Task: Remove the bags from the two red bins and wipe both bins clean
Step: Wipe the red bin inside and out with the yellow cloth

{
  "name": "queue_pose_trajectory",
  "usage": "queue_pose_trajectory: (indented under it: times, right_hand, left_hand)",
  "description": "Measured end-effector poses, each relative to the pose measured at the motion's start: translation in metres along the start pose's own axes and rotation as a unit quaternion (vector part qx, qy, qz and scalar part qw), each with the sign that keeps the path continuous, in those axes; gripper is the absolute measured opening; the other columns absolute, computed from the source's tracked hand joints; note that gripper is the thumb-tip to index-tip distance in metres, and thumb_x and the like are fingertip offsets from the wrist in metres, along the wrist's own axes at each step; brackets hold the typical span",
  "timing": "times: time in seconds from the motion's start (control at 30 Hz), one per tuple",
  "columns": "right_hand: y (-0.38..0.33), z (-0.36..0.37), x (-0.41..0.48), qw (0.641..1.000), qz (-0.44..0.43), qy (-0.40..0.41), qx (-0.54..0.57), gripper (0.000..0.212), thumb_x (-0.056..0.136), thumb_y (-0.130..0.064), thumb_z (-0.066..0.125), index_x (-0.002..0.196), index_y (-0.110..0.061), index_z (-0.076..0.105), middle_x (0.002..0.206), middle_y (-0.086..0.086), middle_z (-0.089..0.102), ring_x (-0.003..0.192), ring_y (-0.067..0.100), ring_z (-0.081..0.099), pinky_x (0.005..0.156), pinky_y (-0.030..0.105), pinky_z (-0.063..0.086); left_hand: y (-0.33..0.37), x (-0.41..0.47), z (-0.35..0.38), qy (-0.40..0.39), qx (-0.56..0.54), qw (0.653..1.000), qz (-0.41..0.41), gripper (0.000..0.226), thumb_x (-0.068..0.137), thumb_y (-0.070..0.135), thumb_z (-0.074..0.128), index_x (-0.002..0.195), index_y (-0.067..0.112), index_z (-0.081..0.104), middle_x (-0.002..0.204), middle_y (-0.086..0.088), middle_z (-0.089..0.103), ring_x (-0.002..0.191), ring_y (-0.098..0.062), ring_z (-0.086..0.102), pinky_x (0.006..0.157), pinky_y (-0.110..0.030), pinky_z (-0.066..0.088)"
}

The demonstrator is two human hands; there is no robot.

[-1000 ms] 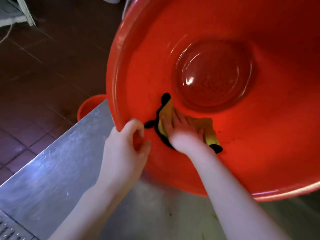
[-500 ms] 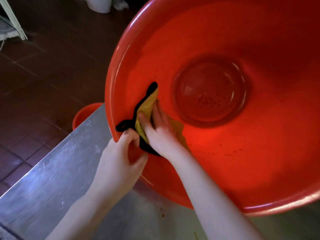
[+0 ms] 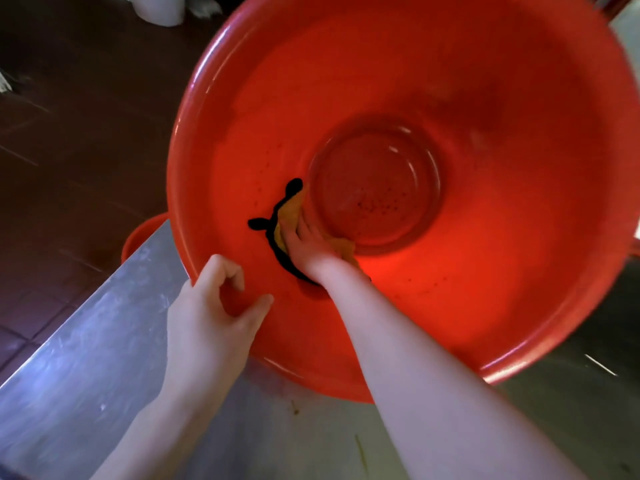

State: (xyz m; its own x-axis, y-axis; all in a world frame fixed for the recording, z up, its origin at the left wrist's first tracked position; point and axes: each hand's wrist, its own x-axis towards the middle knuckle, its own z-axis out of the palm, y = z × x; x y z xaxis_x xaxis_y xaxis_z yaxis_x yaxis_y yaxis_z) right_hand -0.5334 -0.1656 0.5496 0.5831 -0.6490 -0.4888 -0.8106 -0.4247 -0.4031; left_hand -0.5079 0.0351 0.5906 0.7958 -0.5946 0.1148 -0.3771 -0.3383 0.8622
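Observation:
A large red bin (image 3: 502, 258) lies tilted on a steel table, its open mouth facing me. Dark specks dot its round bottom (image 3: 377, 199). My left hand (image 3: 211, 313) grips the near left rim, fingers curled over the edge and thumb on the inner wall. My right hand (image 3: 308, 247) reaches inside and presses a yellow cloth with a black edge (image 3: 285, 216) flat against the inner wall, right beside the bottom. A second red bin (image 3: 138, 237) shows only as a sliver of rim on the floor, behind the table's corner.
The steel table (image 3: 86, 358) runs under the bin, with its edge slanting across the lower left. Dark brown floor tiles (image 3: 69, 150) lie beyond it. A white object (image 3: 156, 8) stands on the floor at the top left.
My right hand has slid the cloth from near the left rim deeper down the wall to the bottom's edge. My left hand keeps its hold on the rim.

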Motion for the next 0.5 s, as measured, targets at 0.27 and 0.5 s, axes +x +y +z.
queue_pose_trajectory:
  times: [0.27, 0.5]
  right_hand:
    - [0.019, -0.018, -0.069, 0.985, -0.147, -0.049, -0.070, 0.062, 0.103, -0.038, 0.033, 0.156, -0.024, 0.004, 0.164, -0.001, -0.001, 0.150, 0.021, 0.003, 0.122, 0.040, 0.004]
    - [0.100, -0.072, -0.103, 0.931, 0.036, -0.108, -0.346, 0.058, 0.097, -0.045, 0.032, 0.153, -0.029, 0.024, 0.160, -0.001, 0.021, 0.146, 0.025, 0.022, 0.119, 0.041, 0.021]
  left_hand:
    - [0.018, 0.015, -0.007, 0.004, 0.040, 0.999, -0.008, 0.036, 0.075, 0.016, 0.075, 0.076, 0.028, 0.041, 0.072, 0.001, 0.051, 0.062, -0.012, 0.046, 0.051, -0.025, 0.031]
    - [0.050, 0.025, -0.034, -0.005, 0.126, 0.984, 0.124, 0.039, 0.072, 0.005, 0.074, 0.076, 0.026, 0.041, 0.075, 0.009, 0.042, 0.059, -0.008, 0.044, 0.049, -0.019, 0.034]
